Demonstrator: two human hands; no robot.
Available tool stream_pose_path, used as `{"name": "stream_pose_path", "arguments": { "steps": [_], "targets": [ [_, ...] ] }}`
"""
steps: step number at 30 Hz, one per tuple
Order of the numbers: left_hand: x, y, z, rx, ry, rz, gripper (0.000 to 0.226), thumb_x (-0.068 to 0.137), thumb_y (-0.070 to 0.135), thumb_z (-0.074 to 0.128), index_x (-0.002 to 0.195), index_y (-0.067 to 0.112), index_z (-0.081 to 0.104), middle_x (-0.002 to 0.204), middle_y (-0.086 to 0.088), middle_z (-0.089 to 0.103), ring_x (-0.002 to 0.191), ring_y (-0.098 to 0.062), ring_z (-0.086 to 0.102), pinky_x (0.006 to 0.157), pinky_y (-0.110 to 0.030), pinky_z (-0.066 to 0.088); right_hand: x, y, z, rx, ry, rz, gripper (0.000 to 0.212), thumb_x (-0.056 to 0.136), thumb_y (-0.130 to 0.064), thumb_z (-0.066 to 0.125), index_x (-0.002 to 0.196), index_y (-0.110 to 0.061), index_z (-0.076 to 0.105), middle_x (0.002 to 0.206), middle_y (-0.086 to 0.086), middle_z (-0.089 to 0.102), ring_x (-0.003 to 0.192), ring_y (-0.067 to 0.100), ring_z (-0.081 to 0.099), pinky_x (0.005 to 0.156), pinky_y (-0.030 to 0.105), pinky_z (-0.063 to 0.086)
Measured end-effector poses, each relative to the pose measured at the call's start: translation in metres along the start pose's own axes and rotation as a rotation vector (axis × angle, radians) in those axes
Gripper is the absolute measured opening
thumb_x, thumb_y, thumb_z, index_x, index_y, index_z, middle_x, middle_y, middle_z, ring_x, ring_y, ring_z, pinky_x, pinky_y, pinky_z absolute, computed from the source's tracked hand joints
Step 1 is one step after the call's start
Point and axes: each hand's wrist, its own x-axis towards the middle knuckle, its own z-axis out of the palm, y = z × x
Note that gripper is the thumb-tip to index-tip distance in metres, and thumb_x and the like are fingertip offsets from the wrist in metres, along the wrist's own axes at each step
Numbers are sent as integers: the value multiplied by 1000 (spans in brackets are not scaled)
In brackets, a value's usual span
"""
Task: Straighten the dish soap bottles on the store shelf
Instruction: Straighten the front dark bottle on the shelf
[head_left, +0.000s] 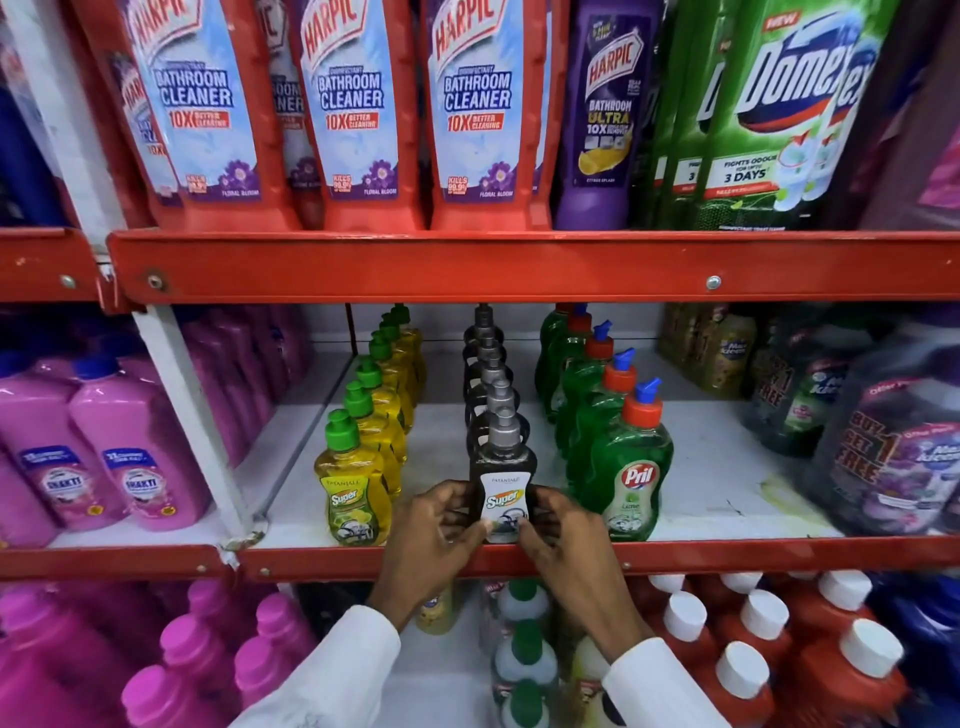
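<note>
Between both hands, gripped at its sides, stands the black bottle.

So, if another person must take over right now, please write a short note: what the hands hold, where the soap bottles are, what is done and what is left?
Left hand and right hand both grip the front black bottle at the shelf edge, label facing out.
Yellow row on its left, black row behind it, green row on its right.
Done: all three rows look lined up, front labels forward.
Left: let go of the black bottle once it stands square; check that the rear bottles are straight.
</note>
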Motion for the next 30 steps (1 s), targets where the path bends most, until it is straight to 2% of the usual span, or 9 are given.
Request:
{"name": "stream_pose_path", "arguments": {
  "steps": [6, 8, 11, 13, 15, 19, 20, 23, 30],
  "targets": [
    [-7, 2, -6, -12, 3, 7, 36, 83, 11, 76, 116, 24, 68, 108, 7, 76, 94, 2, 72, 88, -33, 61, -4, -1, 0, 15, 1, 19, 41, 88, -24, 70, 128, -21, 63, 118, -6, 73, 98, 2, 69, 96, 28, 56],
    [-18, -1, -14, -12, 59, 22, 32, 88, 17, 70, 120, 20, 69, 114, 8, 74, 102, 0, 70, 92, -34, 60, -14, -4, 1, 29, 111, 41, 49, 84, -30, 75, 131, -22, 61, 123, -10, 68, 103, 3, 67, 97, 27, 55],
    [-46, -2, -42, 66, 302, 164, 22, 86, 26, 60, 100, 22, 77, 102, 13, 76, 97, 0, 69, 89, -20, 54, -38, -26, 11, 92, 397, -49, 39, 77, -16, 83, 113, -22, 70, 107, -10, 71, 93, -7, 66, 86, 9, 50],
    [-58, -4, -66, 80, 506, 221, 21, 81, 23, 56, 86, 22, 76, 91, 9, 75, 91, -5, 70, 84, -21, 53, -48, -48, 29, 117, 396, -175, 34, 76, -5, 82, 102, -24, 72, 98, -15, 69, 87, -6, 65, 80, 7, 49],
    [-58, -16, -91, 103, 612, 194, 21, 77, 24, 55, 92, 21, 71, 95, 5, 71, 91, -8, 68, 83, -23, 52, -46, -67, 57, 154, 278, -232, 34, 78, -7, 79, 104, -26, 71, 100, -16, 69, 86, -5, 65, 80, 13, 52],
    [-41, -49, -121, 221, 339, 47, 62, 75, 37, 63, 133, 16, 53, 129, -1, 59, 111, -7, 62, 95, -24, 52, -23, -88, 103, 130, 97, -212, 48, 83, -15, 72, 130, -19, 60, 117, -17, 57, 102, -3, 55, 95, 3, 38],
    [-37, -53, -124, 252, 266, 27, 65, 76, 41, 64, 135, 16, 52, 131, 0, 60, 111, -6, 63, 96, -27, 54, -17, -91, 108, 134, 60, -199, 50, 84, -13, 69, 132, -19, 58, 118, -15, 58, 103, 0, 57, 97, 8, 41],
    [-28, -58, -126, 300, 159, 60, 47, 81, 34, 70, 126, 24, 61, 116, 10, 72, 102, 3, 67, 91, -30, 56, -1, -89, 113, 103, -55, -188, 42, 88, -14, 62, 128, -23, 60, 117, -6, 71, 102, 12, 68, 92, 32, 55],
    [-25, -60, -131, 237, 119, 98, 40, 80, 30, 74, 119, 24, 66, 104, 15, 76, 88, 9, 70, 86, -23, 57, 6, -86, 114, 86, -109, -117, 38, 90, -25, 67, 128, -21, 62, 116, -4, 74, 100, 5, 70, 90, 23, 56]
  ]
}}
